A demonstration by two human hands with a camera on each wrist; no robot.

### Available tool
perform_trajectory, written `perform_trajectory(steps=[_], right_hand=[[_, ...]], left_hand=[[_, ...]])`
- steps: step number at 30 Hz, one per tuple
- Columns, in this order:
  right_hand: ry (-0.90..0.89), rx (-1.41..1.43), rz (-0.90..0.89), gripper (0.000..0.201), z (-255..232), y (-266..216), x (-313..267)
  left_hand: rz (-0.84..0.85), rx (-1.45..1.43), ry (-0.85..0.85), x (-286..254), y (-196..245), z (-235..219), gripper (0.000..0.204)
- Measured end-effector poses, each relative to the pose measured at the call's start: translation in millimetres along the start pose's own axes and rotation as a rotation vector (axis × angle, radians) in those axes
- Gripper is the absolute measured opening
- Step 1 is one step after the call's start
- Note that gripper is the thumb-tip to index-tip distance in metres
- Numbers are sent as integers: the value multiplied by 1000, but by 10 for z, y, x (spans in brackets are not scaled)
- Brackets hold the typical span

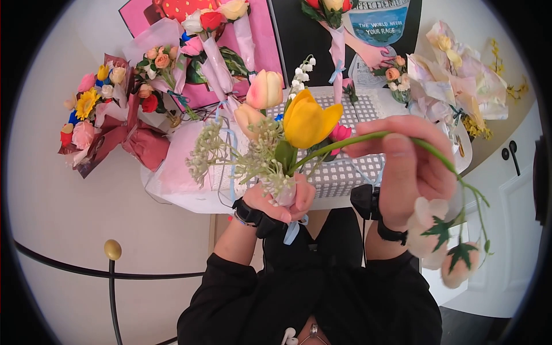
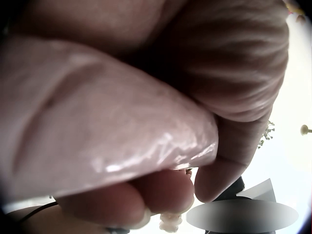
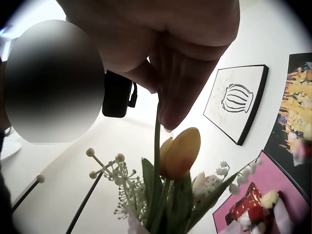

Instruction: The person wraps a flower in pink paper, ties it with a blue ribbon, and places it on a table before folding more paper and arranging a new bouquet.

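Note:
My left hand (image 1: 266, 202) grips the wrapped base of a small bouquet, and its curled fingers (image 2: 112, 117) fill the left wrist view. In the bouquet stand a yellow tulip (image 1: 307, 122), two pale pink tulips (image 1: 265, 89), sprigs of pale green filler (image 1: 253, 150) and white bell-shaped flowers (image 1: 303, 73). Between thumb and fingers my right hand (image 1: 405, 172) pinches a long green stem (image 1: 330, 146). One end of it runs down among the bouquet's leaves; at the other, pale pink blossoms (image 1: 428, 233) droop beyond the hand. In the right wrist view, the stem passes beside the tulip (image 3: 179, 154).
A white table (image 1: 198, 202) carries a grey checked box (image 1: 339, 178) just beyond the bouquet. Wrapped bouquets (image 1: 95, 123) line its left and back, and a cream-wrapped bunch (image 1: 454, 80) stands at the right. A black rail with a gold knob (image 1: 112, 249) is lower left.

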State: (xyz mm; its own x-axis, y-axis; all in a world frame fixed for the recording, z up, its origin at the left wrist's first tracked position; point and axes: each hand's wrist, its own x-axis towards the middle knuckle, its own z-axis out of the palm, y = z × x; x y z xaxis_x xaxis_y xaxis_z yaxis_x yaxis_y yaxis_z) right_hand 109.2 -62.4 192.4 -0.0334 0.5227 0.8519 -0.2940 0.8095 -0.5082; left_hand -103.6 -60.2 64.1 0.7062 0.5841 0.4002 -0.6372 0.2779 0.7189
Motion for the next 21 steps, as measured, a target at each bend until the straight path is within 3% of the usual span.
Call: perform_trajectory(steps=[1, 3, 8, 10, 11, 13, 21], right_hand=[[1, -2, 0, 20, 0, 5, -6], [-180, -167, 40, 17, 0, 12, -27], [-161, -195, 106, 13, 38, 3, -13], [-155, -95, 224, 15, 35, -14, 7], [-155, -95, 225, 15, 23, 17, 10], [-335, -147, 153, 16, -15, 108, 5], [-251, -229, 68, 12, 38, 146, -38]], left_hand=[[-2, -5, -3, 9, 0, 3, 27], [-12, 29, 24, 18, 7, 38, 28], [-24, 48, 56, 14, -19, 11, 30], [-15, 44, 57, 9, -31, 2, 30], [-15, 43, 57, 9, -33, -4, 30], [-23, 62, 43, 6, -40, -14, 30], [-24, 63, 17, 26, -38, -17, 29]])
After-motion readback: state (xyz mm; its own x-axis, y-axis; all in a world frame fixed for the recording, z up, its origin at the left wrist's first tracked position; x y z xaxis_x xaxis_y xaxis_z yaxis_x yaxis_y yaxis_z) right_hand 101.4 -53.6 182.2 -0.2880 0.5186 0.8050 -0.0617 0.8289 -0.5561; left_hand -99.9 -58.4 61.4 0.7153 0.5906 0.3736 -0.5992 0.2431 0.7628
